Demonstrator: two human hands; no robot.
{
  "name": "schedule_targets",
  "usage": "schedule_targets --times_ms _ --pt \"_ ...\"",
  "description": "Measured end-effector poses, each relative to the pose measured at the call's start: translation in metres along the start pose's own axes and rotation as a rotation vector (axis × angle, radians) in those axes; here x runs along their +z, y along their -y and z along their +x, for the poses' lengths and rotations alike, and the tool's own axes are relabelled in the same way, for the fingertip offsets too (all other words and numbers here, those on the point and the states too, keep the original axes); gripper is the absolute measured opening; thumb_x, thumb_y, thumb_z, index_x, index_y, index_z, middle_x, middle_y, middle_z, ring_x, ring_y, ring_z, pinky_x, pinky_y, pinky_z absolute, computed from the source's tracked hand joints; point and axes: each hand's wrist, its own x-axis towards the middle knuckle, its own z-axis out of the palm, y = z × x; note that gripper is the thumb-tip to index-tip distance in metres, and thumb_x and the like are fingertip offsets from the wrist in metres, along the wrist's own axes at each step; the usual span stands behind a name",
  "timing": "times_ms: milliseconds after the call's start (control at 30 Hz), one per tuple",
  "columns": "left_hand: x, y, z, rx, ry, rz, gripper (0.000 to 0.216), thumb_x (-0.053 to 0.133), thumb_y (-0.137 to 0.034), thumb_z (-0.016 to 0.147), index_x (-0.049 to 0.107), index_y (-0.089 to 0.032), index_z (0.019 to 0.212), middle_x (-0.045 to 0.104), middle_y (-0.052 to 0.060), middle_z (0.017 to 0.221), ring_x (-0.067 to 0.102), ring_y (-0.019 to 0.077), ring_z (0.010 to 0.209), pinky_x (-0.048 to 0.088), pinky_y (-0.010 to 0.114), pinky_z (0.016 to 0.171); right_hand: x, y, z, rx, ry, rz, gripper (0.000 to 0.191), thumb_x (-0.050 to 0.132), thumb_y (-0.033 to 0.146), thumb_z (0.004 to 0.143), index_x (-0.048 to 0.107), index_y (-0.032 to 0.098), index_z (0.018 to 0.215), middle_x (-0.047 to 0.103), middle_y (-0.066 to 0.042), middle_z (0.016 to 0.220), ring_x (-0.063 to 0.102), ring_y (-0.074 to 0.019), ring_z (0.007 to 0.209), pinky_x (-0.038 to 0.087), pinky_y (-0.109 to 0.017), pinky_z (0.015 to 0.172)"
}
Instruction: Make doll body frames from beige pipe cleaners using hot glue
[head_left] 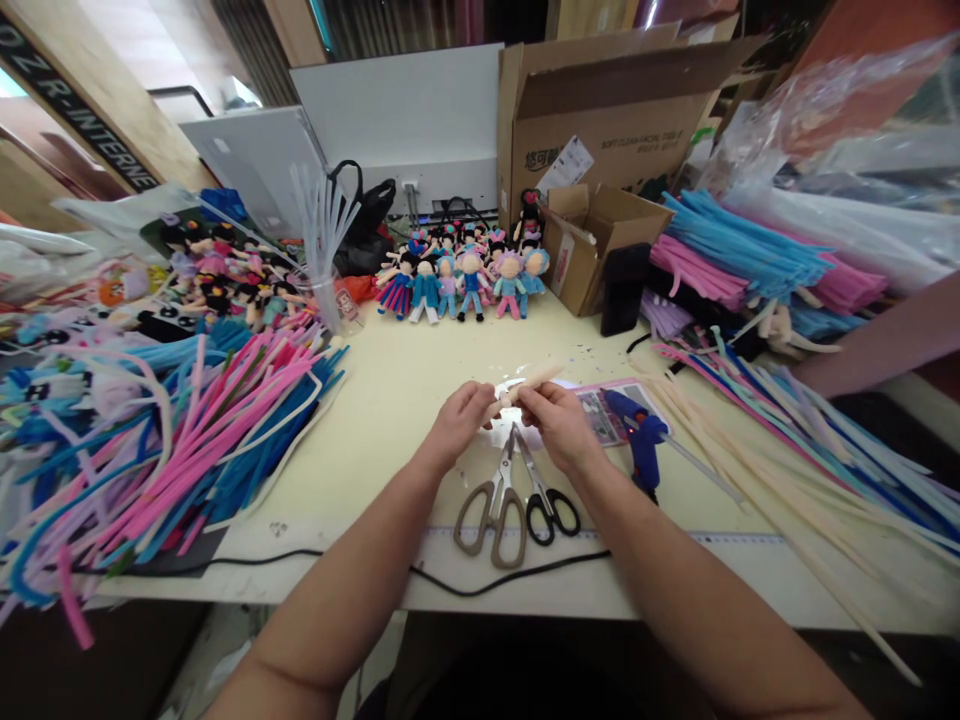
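Between my two hands is a cream-coloured pipe cleaner (541, 377), bent, with a small knob-like bend near its middle. My left hand (466, 413) pinches its left end. With thumb and fingers my right hand (556, 420) grips it further right, and a length sticks out beyond the fingertips. Just below the hands lie large grey-handled scissors (493, 510) and smaller black-handled scissors (551, 510), their blades pointing away from me. A blue glue gun (639, 435) rests right of my right hand, partly over a printed sheet (600, 412).
Colourful pipe cleaners (217, 430) pile up at left, with more bundles (757, 250) at right. Several small dolls (471, 275) stand at the back beside an opened small carton (592, 250) and a black phone (625, 290). A black cable (510, 577) crosses the table's front.
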Motion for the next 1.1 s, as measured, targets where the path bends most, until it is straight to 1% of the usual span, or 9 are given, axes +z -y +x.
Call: schedule_targets --times_ms 67,133,267,533,700,800,900,1033,1100 --pt "-0.0005 0.0011 0.0017 -0.157 0.084 -0.114 0.052 0.047 -0.065 0.075 0.059 -0.014 0.069 0.057 0.003 0.063 0.046 0.0095 0.051 0.037 0.024 0.053 0.0007 0.0006 -0.0011 -0.018 0.007 -0.028 0.019 0.066 0.036 0.069 0.063 0.017 0.068 0.055 0.002 0.058 0.043 -0.0091 0.053 0.033 -0.025 0.053" --pt "0.0007 0.0023 0.0023 -0.25 0.16 -0.243 0.05 0.053 -0.062 0.073 0.06 -0.013 0.068 0.055 0.002 0.061 0.043 0.0075 0.048 0.035 0.023 0.05 0.0023 0.0017 -0.0025 -0.03 0.017 -0.048 0.019 0.065 0.035 0.069 0.062 0.017 0.067 0.056 0.002 0.059 0.044 -0.0094 0.054 0.034 -0.025 0.054" --pt "0.0044 0.0043 0.0018 -0.253 0.153 -0.363 0.032 0.069 -0.045 0.068 0.058 -0.014 0.068 0.049 -0.002 0.058 0.042 0.0056 0.048 0.032 0.02 0.048 0.0049 0.0038 -0.004 -0.034 0.023 -0.074 0.018 0.065 0.034 0.069 0.061 0.017 0.065 0.055 0.002 0.058 0.043 -0.0089 0.052 0.034 -0.025 0.052" --pt "0.0046 0.0042 0.0014 -0.149 0.031 -0.351 0.03 0.073 -0.035 0.064 0.052 -0.015 0.065 0.048 -0.004 0.056 0.041 0.0049 0.049 0.032 0.019 0.049 0.0027 -0.0003 -0.0019 0.017 -0.024 -0.116 0.021 0.068 0.036 0.066 0.061 0.016 0.063 0.051 0.004 0.052 0.041 -0.0084 0.047 0.031 -0.024 0.047" --pt "0.0051 0.0043 0.0012 0.002 -0.047 -0.205 0.028 0.071 -0.035 0.066 0.051 -0.015 0.063 0.049 -0.003 0.056 0.041 0.0065 0.053 0.031 0.02 0.051 0.0015 -0.0026 -0.0015 0.046 -0.04 -0.105 0.023 0.07 0.038 0.065 0.061 0.017 0.064 0.049 0.005 0.047 0.041 -0.0087 0.044 0.03 -0.024 0.045" --pt "0.0051 0.004 0.0008 0.086 -0.09 -0.094 0.027 0.07 -0.035 0.067 0.051 -0.016 0.062 0.048 -0.004 0.056 0.042 0.0076 0.055 0.031 0.021 0.053 0.0021 -0.0022 -0.0019 0.064 -0.018 -0.064 0.023 0.07 0.038 0.065 0.063 0.016 0.065 0.052 0.004 0.052 0.042 -0.0082 0.046 0.032 -0.024 0.047" --pt "0.0049 0.0032 0.0002 0.134 -0.137 -0.009 0.028 0.069 -0.035 0.067 0.049 -0.017 0.062 0.046 -0.005 0.056 0.04 0.0079 0.055 0.03 0.021 0.053 0.0036 -0.0011 -0.0027 0.08 0.0 -0.007 0.025 0.068 0.04 0.067 0.063 0.016 0.064 0.054 0.003 0.056 0.042 -0.0078 0.048 0.033 -0.024 0.048" --pt "0.0054 0.0027 -0.0015 0.208 -0.178 0.121 0.025 0.067 -0.035 0.07 0.05 -0.018 0.065 0.044 -0.005 0.058 0.039 0.0084 0.056 0.03 0.022 0.054 0.0055 0.0001 -0.0032 0.101 0.005 0.042 0.028 0.064 0.041 0.069 0.058 0.016 0.059 0.048 0.004 0.052 0.041 -0.0078 0.048 0.032 -0.023 0.048" --pt "0.0067 0.002 -0.0037 0.243 -0.198 0.188 0.024 0.066 -0.035 0.071 0.05 -0.018 0.065 0.045 -0.005 0.058 0.038 0.009 0.056 0.029 0.022 0.055 0.0057 0.0002 -0.0031 0.112 0.004 0.038 0.028 0.065 0.041 0.069 0.058 0.016 0.06 0.049 0.003 0.053 0.041 -0.0077 0.048 0.032 -0.023 0.048"
